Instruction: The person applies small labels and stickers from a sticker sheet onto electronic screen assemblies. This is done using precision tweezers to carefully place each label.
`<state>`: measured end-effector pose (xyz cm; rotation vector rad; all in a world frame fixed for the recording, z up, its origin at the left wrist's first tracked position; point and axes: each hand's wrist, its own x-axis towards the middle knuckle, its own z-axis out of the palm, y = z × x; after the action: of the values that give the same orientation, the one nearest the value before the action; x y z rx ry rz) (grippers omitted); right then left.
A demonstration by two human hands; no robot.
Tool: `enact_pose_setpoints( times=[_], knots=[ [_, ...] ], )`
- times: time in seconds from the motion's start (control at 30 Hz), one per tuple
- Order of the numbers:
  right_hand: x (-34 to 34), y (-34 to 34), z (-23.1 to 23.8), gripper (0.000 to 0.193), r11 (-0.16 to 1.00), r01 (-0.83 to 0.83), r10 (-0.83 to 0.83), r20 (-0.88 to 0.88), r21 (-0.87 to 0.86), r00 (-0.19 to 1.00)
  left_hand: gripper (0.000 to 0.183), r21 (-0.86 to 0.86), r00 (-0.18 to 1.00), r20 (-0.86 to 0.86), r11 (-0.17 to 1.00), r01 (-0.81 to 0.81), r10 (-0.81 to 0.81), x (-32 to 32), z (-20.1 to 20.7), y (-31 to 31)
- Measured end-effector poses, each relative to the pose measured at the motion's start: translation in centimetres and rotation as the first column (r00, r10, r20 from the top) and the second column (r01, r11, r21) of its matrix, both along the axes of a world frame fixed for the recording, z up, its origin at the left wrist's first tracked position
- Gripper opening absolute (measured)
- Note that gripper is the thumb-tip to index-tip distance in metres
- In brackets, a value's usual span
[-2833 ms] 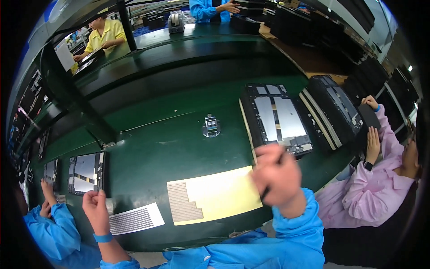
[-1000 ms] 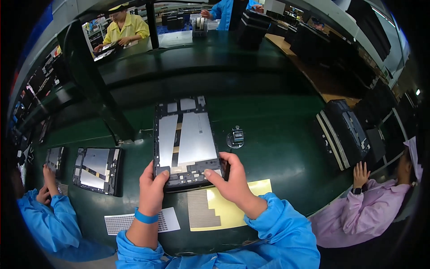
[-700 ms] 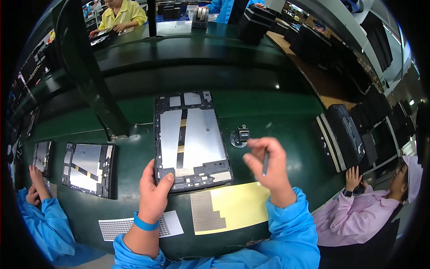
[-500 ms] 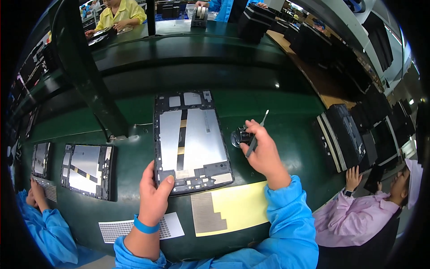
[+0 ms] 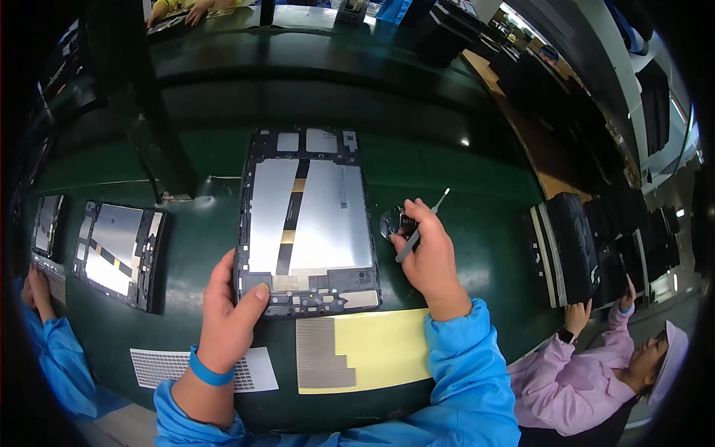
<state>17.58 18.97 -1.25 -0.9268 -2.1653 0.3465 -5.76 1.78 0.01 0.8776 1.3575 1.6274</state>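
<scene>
An open tablet back frame (image 5: 307,220) with silver shielding lies lengthwise on the green work surface (image 5: 462,186) in front of me. My left hand (image 5: 229,313) grips its near left corner, thumb on the bottom edge. My right hand (image 5: 426,249) holds thin tweezers (image 5: 423,224) pointing up and away, and its fingertips reach into a small round clear dish (image 5: 392,222) just right of the frame. A yellow sheet (image 5: 380,357) carrying a grey patch of small parts lies near my right sleeve.
A second open tablet frame (image 5: 119,253) lies at the left, by another worker's blue-sleeved hand (image 5: 37,294). A white sheet of small parts (image 5: 253,371) sits near my left wrist. Stacked black tablets (image 5: 566,246) stand at the right, beside a person in pink (image 5: 596,372).
My right hand let go of the frame's near right corner, swung right with the tweezers and settled on the small dish. My left hand kept its grip on the frame.
</scene>
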Motion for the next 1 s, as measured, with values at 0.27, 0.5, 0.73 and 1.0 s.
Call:
enact_pose_setpoints(
  times=[0.27,0.5,0.73,1.0],
  knots=[
    [-0.1,-0.4,-0.2,0.050,1.000,0.002,-0.003,-0.060,-0.019,0.998,0.054,-0.010,1.000,0.011,1.000,-0.004,0.004,0.3,0.2,-0.4],
    [0.0,-1.2,0.4,0.048,0.991,0.019,-0.017,-0.014,0.134,1.000,0.053,-0.032,0.998,-0.042,0.999,-0.039,0.038,0.5,-0.2,-0.4],
    [2.3,-4.7,4.9,0.022,0.987,-0.160,0.147,-0.454,0.011,0.879,0.067,-0.050,0.980,-0.147,0.988,-0.144,0.135,0.1,-0.9,0.0],
    [5.1,-12.7,2.8,0.029,0.391,-0.480,-0.184,-0.578,-0.785,0.795,0.019,0.419,0.733,-0.669,0.877,0.237,0.121,1.0,3.8,-3.0]
  ],
)
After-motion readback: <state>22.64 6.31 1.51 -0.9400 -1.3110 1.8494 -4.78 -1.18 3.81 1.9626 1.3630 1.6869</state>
